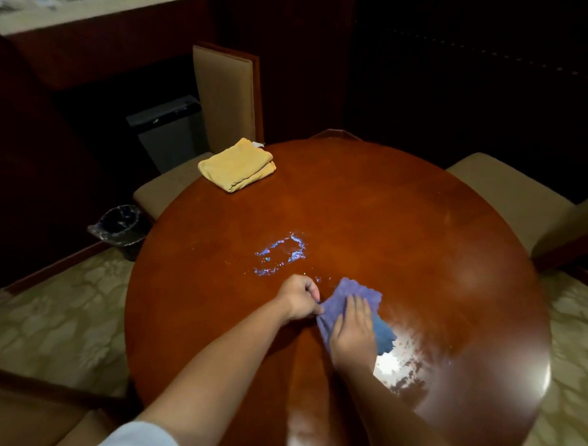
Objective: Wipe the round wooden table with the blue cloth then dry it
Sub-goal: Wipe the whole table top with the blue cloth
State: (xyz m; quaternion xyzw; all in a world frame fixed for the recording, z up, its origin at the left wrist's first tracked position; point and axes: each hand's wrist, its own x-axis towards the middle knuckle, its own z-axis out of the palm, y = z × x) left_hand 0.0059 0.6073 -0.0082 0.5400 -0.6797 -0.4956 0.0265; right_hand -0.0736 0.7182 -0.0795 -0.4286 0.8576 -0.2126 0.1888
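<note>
Your right hand (354,328) lies flat, fingers straight, pressing the blue cloth (353,293) onto the round wooden desk (402,226) near its front middle. Your left hand (300,298) has its grip curled, seemingly pinching the cloth's left edge. A wet patch (281,254) glistens just beyond. A folded yellow towel (238,164) rests at the desk's far left rim.

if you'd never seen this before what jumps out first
The round reddish-brown wooden table fills the view, with two hands at its near middle on a crumpled blue cloth: the left hand pinches its edge, the right hand lies flat on it. Just beyond them a patch of wet streaks glints bluish, and a folded yellow towel sits at the table's far left edge.
</note>
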